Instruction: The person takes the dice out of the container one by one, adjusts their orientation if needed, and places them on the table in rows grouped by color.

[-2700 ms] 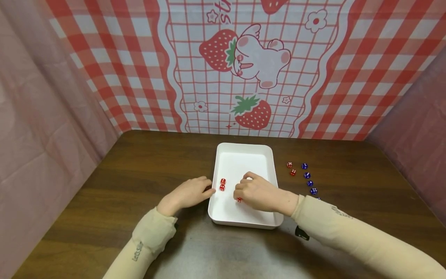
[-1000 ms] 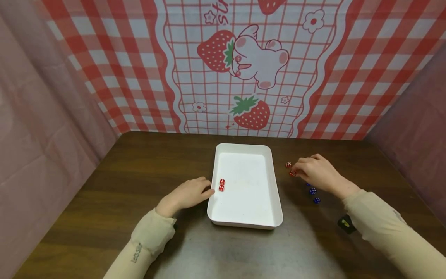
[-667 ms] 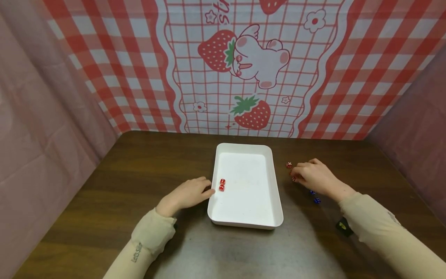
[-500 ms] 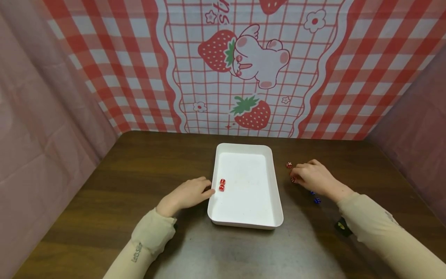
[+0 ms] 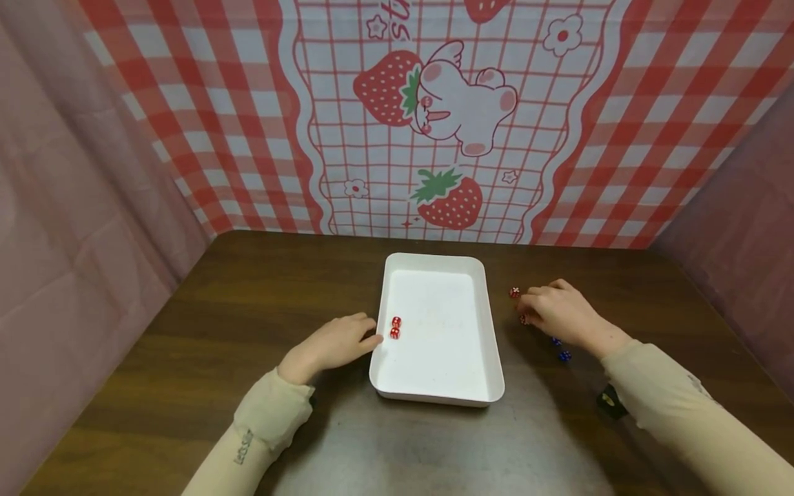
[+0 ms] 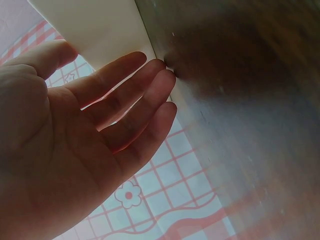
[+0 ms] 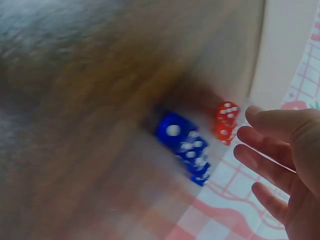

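Note:
My left hand (image 5: 331, 341) rests at the left wall of a white tray (image 5: 443, 398), fingertips at its rim. In the left wrist view its fingers (image 6: 132, 122) are loosely extended and hold nothing. Two red dice (image 5: 395, 328) sit inside the tray near that wall. Right of the tray, my right hand (image 5: 561, 313) hovers low over the table, fingertips at a red die (image 5: 524, 319). The right wrist view shows its thumb and fingers apart, just beside red dice (image 7: 226, 132), with none between them. Another red die (image 5: 515, 293) lies farther back.
Blue dice (image 5: 564, 356) stand in a row right of the red ones, partly under my right hand; several show in the right wrist view (image 7: 187, 145). The wooden table (image 5: 267, 275) ends at a checked cloth (image 5: 248, 138) behind. Pink curtains hang at both sides.
My right hand has moved from the tray to the dice on the right. The red die it held in the tray is gone from there; a red die now sits by its fingertips. My left hand stays.

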Available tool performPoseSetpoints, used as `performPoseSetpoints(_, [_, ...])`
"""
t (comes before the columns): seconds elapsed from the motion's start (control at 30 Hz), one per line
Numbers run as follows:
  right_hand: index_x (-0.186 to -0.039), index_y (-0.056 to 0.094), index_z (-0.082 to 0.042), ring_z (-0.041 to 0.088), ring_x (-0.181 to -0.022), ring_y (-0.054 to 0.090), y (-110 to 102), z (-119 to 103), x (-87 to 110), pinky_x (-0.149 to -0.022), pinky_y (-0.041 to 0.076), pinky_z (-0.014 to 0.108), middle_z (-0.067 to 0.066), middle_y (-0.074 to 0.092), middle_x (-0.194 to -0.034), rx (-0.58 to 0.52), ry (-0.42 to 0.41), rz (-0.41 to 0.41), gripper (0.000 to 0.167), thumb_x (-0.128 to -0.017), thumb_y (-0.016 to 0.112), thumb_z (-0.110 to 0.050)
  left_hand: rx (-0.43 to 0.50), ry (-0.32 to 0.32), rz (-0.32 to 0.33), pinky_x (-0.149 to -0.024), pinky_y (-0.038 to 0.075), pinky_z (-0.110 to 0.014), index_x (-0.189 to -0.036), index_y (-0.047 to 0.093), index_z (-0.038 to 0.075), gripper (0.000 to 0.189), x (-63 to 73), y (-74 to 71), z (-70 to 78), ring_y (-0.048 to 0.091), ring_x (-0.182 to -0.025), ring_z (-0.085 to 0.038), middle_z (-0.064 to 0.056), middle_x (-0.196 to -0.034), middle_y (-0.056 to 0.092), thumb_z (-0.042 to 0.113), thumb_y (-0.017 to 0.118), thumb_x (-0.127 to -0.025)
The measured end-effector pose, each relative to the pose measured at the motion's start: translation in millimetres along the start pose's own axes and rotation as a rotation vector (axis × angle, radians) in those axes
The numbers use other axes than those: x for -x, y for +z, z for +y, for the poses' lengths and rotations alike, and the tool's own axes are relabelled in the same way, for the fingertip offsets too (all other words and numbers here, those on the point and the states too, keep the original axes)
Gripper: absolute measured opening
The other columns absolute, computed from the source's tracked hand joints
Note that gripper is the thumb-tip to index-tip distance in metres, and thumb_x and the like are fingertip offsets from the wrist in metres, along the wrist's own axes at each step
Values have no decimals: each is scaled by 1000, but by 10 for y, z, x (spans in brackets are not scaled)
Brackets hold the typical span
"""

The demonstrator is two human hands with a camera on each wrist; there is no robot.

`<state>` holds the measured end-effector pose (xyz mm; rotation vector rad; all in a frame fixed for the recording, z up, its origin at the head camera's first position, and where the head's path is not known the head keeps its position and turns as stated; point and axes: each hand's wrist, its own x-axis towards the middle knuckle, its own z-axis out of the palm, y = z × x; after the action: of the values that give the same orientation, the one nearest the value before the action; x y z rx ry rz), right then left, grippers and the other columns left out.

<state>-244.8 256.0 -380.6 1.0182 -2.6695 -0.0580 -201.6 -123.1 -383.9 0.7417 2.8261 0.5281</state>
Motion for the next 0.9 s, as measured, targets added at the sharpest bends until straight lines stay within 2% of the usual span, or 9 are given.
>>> performPoseSetpoints(0.27, [-82,66,-14,16,-75,60,-140,-68,-165,-80,38,45,-1,62,-78,35,-67,68,15,-71,75,-12,5,5,1,-66,40,-32,-89,60,11,22,0,-5,9,46,-68,-14,-1,-81,50,31,50,-92])
performPoseSetpoints(0.47, [-81,68,-13,16,-74,61,-269,-243,-365,-81,40,43,-2,64,-76,39,-125,131,11,-72,74,-10,5,0,3,-66,40,-31,-89,60,11,22,8,-1,14,46,-67,-14,0,-80,49,31,50,-92])
performPoseSetpoints(0.73, [-83,68,-15,18,-79,61,-365,-511,-600,-83,40,41,-1,67,-80,111,-203,72,16,-70,76,-12,5,-4,-2,-67,40,-31,-91,60,12,23,7,-5,18,47,-68,-14,0,-81,50,32,49,-92])
performPoseSetpoints(0.9, [-86,68,-16,16,-77,61,-380,-665,-710,-83,40,41,-2,67,-82,97,-248,33,17,-71,76,-16,3,-2,-4,-68,40,-32,-94,61,11,24,3,-4,13,47,-69,-14,0,-83,51,31,50,-92])
